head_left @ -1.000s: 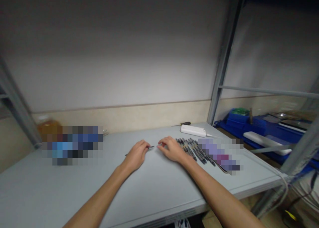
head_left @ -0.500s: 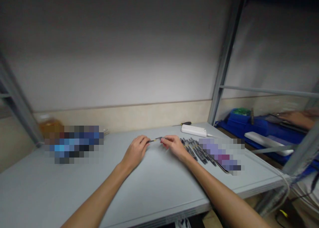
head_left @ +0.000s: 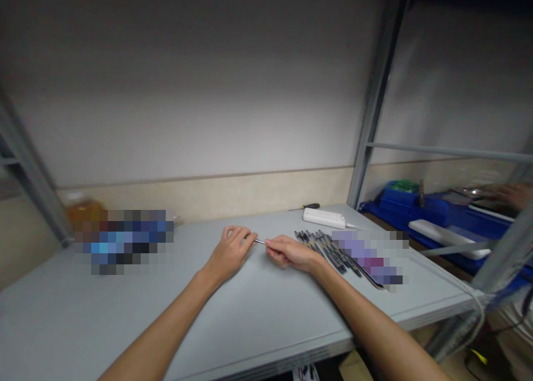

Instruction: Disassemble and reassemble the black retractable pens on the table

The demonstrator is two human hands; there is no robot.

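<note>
Over the middle of the table, a slim pen [head_left: 260, 241] spans the gap between my two hands, with only a short shiny stretch of it showing. My left hand [head_left: 234, 251] pinches its left end between thumb and fingers. The right end disappears into the curled fingers of my right hand [head_left: 289, 252]. Right beside my right wrist, several dark and clear pens [head_left: 328, 250] lie side by side on the grey table [head_left: 250, 320].
A white power strip [head_left: 323, 218] and a screwdriver [head_left: 310, 206] lie at the back right. Blurred-out items [head_left: 129, 239] stand at the left by an amber container [head_left: 85, 214]. A metal post [head_left: 375, 103] rises on the right; beyond it, another person's hand [head_left: 514, 195] shows over blue trays.
My right hand has turned and closed further around the pen, dropping slightly. Less of the pen shows between my hands. The other person's hand has shifted right.
</note>
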